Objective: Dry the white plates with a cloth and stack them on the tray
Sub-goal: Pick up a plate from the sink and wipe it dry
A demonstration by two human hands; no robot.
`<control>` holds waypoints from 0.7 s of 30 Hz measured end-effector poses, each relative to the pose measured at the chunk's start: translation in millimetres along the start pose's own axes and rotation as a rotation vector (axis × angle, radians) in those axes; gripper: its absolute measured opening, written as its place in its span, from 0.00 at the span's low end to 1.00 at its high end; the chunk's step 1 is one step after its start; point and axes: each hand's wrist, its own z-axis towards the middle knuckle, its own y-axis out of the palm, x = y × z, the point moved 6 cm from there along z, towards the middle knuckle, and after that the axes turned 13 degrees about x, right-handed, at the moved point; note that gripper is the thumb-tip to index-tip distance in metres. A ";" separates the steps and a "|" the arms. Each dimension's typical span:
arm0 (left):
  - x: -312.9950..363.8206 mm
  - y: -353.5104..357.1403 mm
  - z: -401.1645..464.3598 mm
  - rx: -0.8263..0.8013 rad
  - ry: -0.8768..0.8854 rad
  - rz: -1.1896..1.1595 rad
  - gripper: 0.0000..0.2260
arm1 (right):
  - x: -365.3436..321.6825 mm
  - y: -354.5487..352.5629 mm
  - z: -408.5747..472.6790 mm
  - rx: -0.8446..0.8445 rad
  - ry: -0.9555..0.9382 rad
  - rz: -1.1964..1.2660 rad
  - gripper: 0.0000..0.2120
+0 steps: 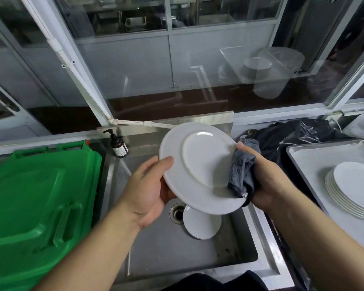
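A white plate (pixel 198 164) is held tilted over the sink, its underside facing me. My left hand (pixel 149 190) grips its left rim, thumb on top. My right hand (pixel 267 179) holds a grey cloth (pixel 241 171) bunched against the plate's right side. A second white plate (pixel 202 224) lies in the steel sink (pixel 177 248) beside the drain. On the right, a metal tray (pixel 315 162) carries a stack of several white plates (pixel 353 190).
A green plastic crate lid (pixel 36 206) fills the left. A brown pump bottle (pixel 118 143) stands at the sink's back left corner. A black plastic bag (pixel 292 135) lies behind the tray. Glass windows (pixel 177 59) rise just behind the sink.
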 end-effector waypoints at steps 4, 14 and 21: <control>-16.4 12.5 -10.0 -0.016 0.019 -0.116 0.10 | 5.5 3.2 -0.4 0.125 -0.033 0.089 0.24; -47.0 14.7 -19.1 0.000 0.005 -0.031 0.10 | 34.6 -13.6 2.6 0.358 -0.032 0.114 0.22; -44.7 22.4 -21.9 -0.051 0.087 0.026 0.10 | 23.7 -15.3 2.1 0.374 -0.164 -0.009 0.15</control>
